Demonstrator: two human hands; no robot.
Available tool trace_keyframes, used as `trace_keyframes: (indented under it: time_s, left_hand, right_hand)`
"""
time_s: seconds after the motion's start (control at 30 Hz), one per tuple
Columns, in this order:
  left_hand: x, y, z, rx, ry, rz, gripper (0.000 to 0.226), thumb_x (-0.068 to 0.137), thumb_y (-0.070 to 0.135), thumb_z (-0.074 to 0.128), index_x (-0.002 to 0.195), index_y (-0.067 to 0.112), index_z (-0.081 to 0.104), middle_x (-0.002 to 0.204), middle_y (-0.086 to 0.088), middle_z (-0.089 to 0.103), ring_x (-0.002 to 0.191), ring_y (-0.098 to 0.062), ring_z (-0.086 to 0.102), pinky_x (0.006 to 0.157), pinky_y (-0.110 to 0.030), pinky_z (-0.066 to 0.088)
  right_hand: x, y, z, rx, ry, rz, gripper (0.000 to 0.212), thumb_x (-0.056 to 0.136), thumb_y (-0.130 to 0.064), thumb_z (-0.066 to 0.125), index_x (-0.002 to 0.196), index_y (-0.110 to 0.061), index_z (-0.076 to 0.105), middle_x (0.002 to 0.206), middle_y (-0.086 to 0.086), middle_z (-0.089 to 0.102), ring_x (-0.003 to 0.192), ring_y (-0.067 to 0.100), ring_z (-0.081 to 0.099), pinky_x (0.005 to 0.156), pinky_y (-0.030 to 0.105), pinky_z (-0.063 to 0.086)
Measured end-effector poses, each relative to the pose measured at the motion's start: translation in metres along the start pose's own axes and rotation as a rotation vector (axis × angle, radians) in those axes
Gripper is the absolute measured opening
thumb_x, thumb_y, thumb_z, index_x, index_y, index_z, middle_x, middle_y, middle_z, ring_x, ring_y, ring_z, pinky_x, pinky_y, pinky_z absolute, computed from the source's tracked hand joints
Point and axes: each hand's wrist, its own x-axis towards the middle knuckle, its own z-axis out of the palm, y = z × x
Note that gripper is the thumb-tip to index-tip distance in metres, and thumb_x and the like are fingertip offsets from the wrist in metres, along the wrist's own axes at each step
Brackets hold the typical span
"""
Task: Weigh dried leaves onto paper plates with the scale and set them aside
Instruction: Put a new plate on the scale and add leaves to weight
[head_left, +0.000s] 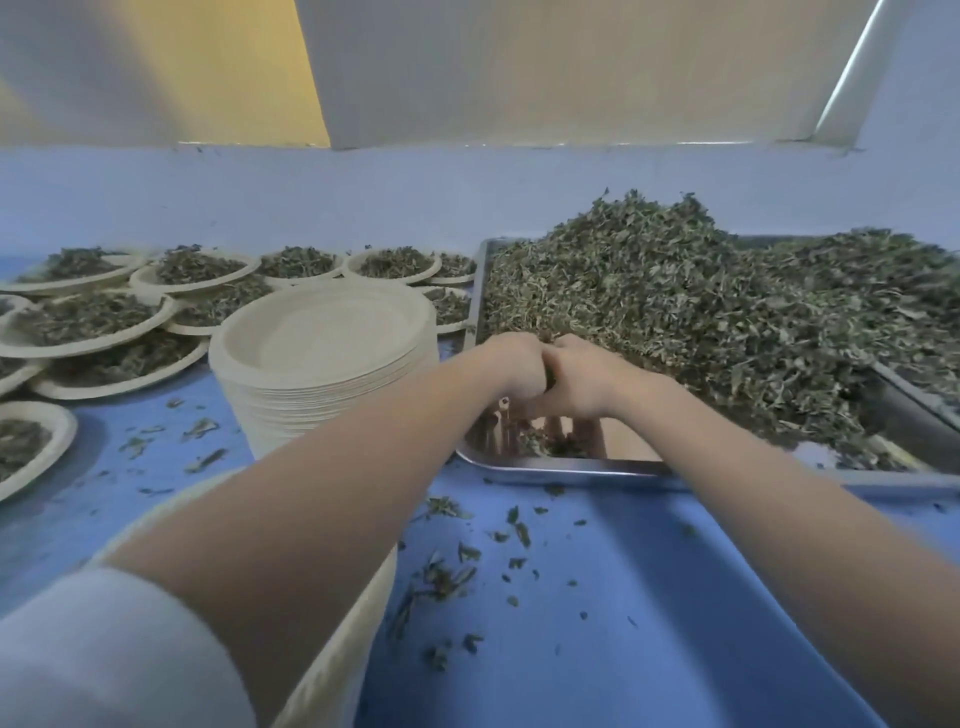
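On blue table against pale wall: two hands at steel tray.
Left hand and right hand touch, fingers curled into dried leaves, grey-green, heaped in tray; filled paper plates left; empty plate stack between.

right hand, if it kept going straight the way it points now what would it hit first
Most likely the heap of dried leaves on the metal tray. The right hand points forward at the heap's near edge, beside the left hand; depth is uncertain, and it may already touch leaves.
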Motion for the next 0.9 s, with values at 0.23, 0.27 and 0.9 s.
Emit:
trace_keyframes:
  time_s: [0.23, 0.27, 0.9]
  left_hand:
    - [0.007, -0.011, 0.006, 0.005, -0.184, -0.029, 0.021, 0.087, -0.001, 0.054, 0.107, 0.003, 0.058, 0.079, -0.006, 0.059, 0.068, -0.018, 0.062, 0.049, -0.019, 0.049]
    - [0.006, -0.011, 0.004, -0.013, -0.180, -0.032, 0.024, 0.088, 0.003, 0.055, 0.112, 0.005, 0.059, 0.077, -0.002, 0.059, 0.061, -0.013, 0.059, 0.050, -0.019, 0.050]
    - [-0.017, -0.005, -0.003, -0.075, -0.360, -0.058, 0.058, 0.084, -0.009, 0.052, 0.139, 0.000, 0.035, 0.115, -0.017, 0.056, 0.085, -0.020, 0.063, 0.066, -0.022, 0.056]
  right_hand:
    - [-0.018, 0.009, -0.004, 0.036, -0.028, -0.186, 0.018, 0.083, -0.049, 0.061, 0.070, -0.039, 0.052, 0.069, -0.018, 0.053, 0.066, 0.007, 0.052, 0.052, 0.007, 0.034]
    - [-0.021, 0.014, -0.007, 0.054, -0.042, -0.186, 0.015, 0.081, -0.051, 0.061, 0.074, -0.042, 0.052, 0.072, -0.022, 0.051, 0.070, 0.008, 0.052, 0.054, 0.007, 0.033]
    - [-0.056, 0.017, -0.018, 0.217, -0.312, -0.021, 0.056, 0.080, -0.032, 0.066, 0.133, -0.032, 0.046, 0.107, -0.002, 0.062, 0.057, 0.007, 0.063, 0.056, 0.020, 0.050]
